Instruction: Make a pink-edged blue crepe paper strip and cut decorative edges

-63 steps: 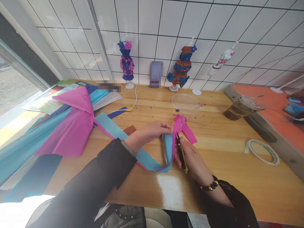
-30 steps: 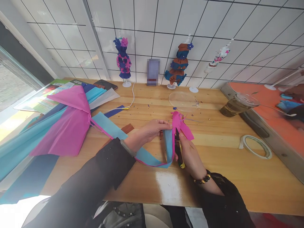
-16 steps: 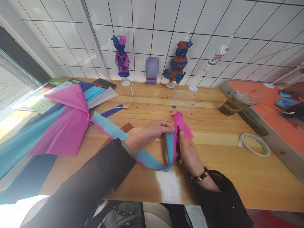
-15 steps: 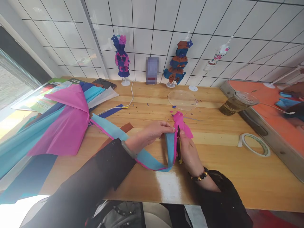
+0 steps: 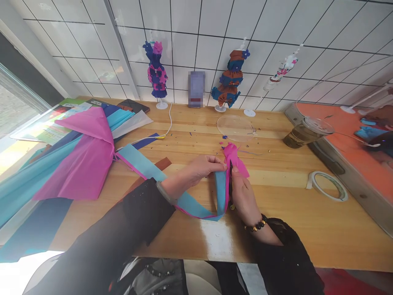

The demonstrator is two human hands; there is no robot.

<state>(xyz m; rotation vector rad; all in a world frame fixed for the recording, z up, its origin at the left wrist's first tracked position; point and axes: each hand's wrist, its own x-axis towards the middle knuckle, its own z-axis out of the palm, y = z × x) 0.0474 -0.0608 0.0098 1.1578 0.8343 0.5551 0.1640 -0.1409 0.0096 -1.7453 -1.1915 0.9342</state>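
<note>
A long light-blue strip with pink edging point(image 5: 196, 207) runs from the left pile, sags in a loop and rises to my hands. My left hand point(image 5: 201, 170) pinches its raised end between thumb and fingers. Close beside it, my right hand point(image 5: 244, 192) is closed around dark, narrow scissors point(image 5: 231, 180), mostly hidden by the fingers. Their tip lies against the pink edge. Just beyond the fingertips, a loose pink piece point(image 5: 232, 152) lies crumpled on the wooden table point(image 5: 291, 229).
Pink and blue sheets point(image 5: 89, 164) are heaped at left. A clear round lid point(image 5: 235, 128) and small scraps lie ahead. At right are a lidded cup point(image 5: 307, 132) and a tape roll point(image 5: 330, 186). Decorated stands point(image 5: 156, 73) line the tiled wall.
The scissors have shifted slightly within the same grip beside the pink edge. Both hands stay nearly in place, and the strip's far-left end lies a little differently.
</note>
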